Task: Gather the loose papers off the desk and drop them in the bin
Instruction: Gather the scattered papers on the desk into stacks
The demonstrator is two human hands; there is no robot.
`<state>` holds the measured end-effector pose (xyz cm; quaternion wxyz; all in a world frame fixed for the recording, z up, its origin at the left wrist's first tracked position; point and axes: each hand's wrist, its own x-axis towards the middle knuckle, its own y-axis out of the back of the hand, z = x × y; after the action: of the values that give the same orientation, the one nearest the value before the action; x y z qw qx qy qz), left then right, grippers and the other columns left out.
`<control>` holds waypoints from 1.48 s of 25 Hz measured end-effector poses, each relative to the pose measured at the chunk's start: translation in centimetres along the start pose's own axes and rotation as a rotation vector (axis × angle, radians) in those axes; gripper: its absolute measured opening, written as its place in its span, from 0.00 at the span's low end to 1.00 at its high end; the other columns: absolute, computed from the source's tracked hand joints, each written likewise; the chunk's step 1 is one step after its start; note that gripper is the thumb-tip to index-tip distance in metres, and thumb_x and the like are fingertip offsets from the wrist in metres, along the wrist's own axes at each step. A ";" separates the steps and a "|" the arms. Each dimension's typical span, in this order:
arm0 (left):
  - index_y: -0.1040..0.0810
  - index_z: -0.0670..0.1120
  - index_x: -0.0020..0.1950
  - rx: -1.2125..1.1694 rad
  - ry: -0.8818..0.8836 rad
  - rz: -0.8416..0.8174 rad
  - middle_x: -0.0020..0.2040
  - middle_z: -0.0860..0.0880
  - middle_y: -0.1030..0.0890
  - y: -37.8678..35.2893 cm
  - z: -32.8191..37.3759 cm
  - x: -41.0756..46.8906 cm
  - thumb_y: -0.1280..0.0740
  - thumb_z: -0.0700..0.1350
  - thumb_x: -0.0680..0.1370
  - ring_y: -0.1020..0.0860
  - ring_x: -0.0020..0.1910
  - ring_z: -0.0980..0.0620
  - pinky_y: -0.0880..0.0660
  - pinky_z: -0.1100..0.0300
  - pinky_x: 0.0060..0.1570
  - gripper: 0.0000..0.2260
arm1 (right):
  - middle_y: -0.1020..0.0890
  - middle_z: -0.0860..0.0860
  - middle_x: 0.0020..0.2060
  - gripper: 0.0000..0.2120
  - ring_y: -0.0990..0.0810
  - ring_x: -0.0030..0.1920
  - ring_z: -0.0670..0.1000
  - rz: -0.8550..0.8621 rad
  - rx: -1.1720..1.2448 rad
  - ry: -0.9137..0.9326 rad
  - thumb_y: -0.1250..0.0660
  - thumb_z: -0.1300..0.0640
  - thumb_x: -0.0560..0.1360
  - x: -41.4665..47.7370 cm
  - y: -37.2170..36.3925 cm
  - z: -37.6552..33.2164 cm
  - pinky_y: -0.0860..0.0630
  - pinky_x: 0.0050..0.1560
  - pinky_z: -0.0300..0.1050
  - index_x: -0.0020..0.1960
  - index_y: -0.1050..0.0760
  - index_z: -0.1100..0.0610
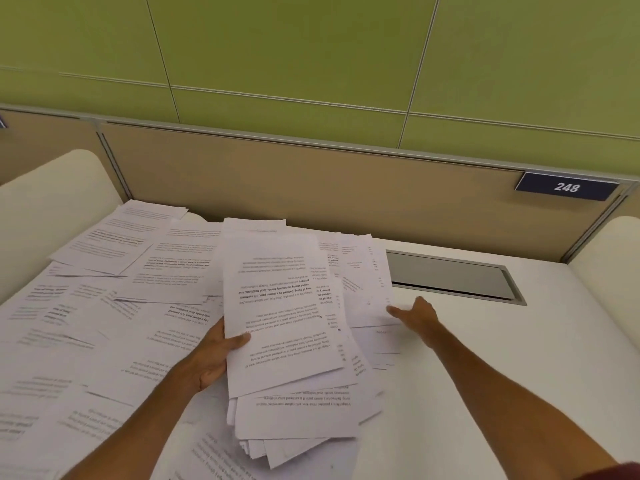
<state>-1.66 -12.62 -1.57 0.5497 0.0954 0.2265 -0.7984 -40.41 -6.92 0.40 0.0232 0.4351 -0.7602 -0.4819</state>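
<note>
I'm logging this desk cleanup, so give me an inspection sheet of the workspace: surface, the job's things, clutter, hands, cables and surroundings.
Surface: white desk, with sheets covering its left and middle.
Job's things: loose papers lie flat and overlapping; a stack is lifted in the middle; the bin is not in view.
Clutter: nothing seen.
Hands: left hand grips the stack's left edge, thumb on top; right hand touches the edge of a sheet, but whether it pinches it is unclear.
Cables: nothing seen; a grey hatch is set into the desk.
Surroundings: tan partition with number plate reading 248; green wall behind.
</note>
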 end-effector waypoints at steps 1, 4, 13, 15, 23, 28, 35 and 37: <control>0.34 0.42 0.74 -0.004 -0.005 0.027 0.68 0.39 0.26 1.4 0.3 -0.3 0.39 0.28 0.78 0.26 0.65 0.38 0.30 0.43 0.64 0.24 | 0.30 0.63 0.68 0.39 0.29 0.67 0.62 -0.011 0.044 -0.017 0.27 0.45 0.72 0.4 -0.3 -0.8 0.28 0.65 0.55 0.71 0.37 0.67; 0.34 0.41 0.74 0.013 0.006 0.102 0.68 0.38 0.27 5.8 0.6 -1.4 0.40 0.28 0.78 0.27 0.66 0.37 0.31 0.42 0.64 0.25 | 0.23 0.61 0.58 0.35 0.24 0.51 0.57 -0.013 0.124 -0.064 0.23 0.49 0.70 1.2 -1.0 -3.5 0.25 0.47 0.48 0.67 0.33 0.67; 0.33 0.42 0.73 -0.036 0.071 0.126 0.67 0.39 0.24 9.5 -1.7 -1.4 0.38 0.28 0.77 0.25 0.64 0.38 0.30 0.42 0.64 0.25 | 0.27 0.56 0.68 0.30 0.27 0.65 0.60 -0.199 0.304 -0.158 0.24 0.55 0.71 2.5 -2.6 -6.7 0.31 0.52 0.48 0.69 0.31 0.61; 0.31 0.43 0.72 -0.047 0.087 0.118 0.65 0.40 0.23 10.0 -1.8 -1.1 0.36 0.29 0.77 0.23 0.62 0.39 0.30 0.41 0.64 0.25 | 0.25 0.57 0.66 0.29 0.25 0.58 0.59 -0.218 0.303 -0.147 0.24 0.53 0.71 2.4 -3.0 -7.4 0.29 0.50 0.48 0.67 0.30 0.61; 0.27 0.48 0.68 -0.091 0.116 -0.004 0.63 0.43 0.20 10.3 -1.1 -1.2 0.31 0.35 0.72 0.20 0.60 0.42 0.20 0.46 0.53 0.25 | 0.19 0.55 0.44 0.20 0.21 0.40 0.55 -0.274 0.461 -0.175 0.23 0.58 0.69 1.9 -4.3 -8.2 0.25 0.35 0.45 0.56 0.26 0.59; 0.27 0.49 0.68 -0.075 0.111 -0.007 0.62 0.44 0.19 9.7 -0.9 -1.5 0.31 0.36 0.72 0.20 0.60 0.43 0.20 0.47 0.52 0.24 | 0.21 0.61 0.62 0.28 0.21 0.60 0.64 -0.166 0.441 -0.043 0.22 0.63 0.67 1.0 -6.4 -7.5 0.23 0.61 0.60 0.65 0.26 0.64; 0.29 0.47 0.70 -0.030 0.086 -0.016 0.64 0.44 0.20 8.0 -1.1 -0.8 0.32 0.34 0.74 0.22 0.62 0.42 0.26 0.44 0.62 0.25 | 0.20 0.62 0.56 0.19 0.20 0.50 0.61 -0.128 0.697 0.034 0.26 0.73 0.68 1.2 -1.6 -3.3 0.22 0.53 0.55 0.57 0.24 0.65; 0.29 0.47 0.70 -0.024 0.078 -0.028 0.64 0.43 0.20 6.9 -1.1 -0.3 0.34 0.33 0.76 0.22 0.62 0.41 0.27 0.43 0.63 0.24 | 0.19 0.61 0.52 0.16 0.18 0.43 0.58 -0.096 0.710 0.047 0.26 0.72 0.68 1.7 2.0 -0.6 0.20 0.41 0.48 0.53 0.23 0.64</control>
<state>4.69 -13.81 -4.19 0.5305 0.1168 0.2588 -0.7987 -42.47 -8.16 1.62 -0.1346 0.4623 -0.8582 -0.1781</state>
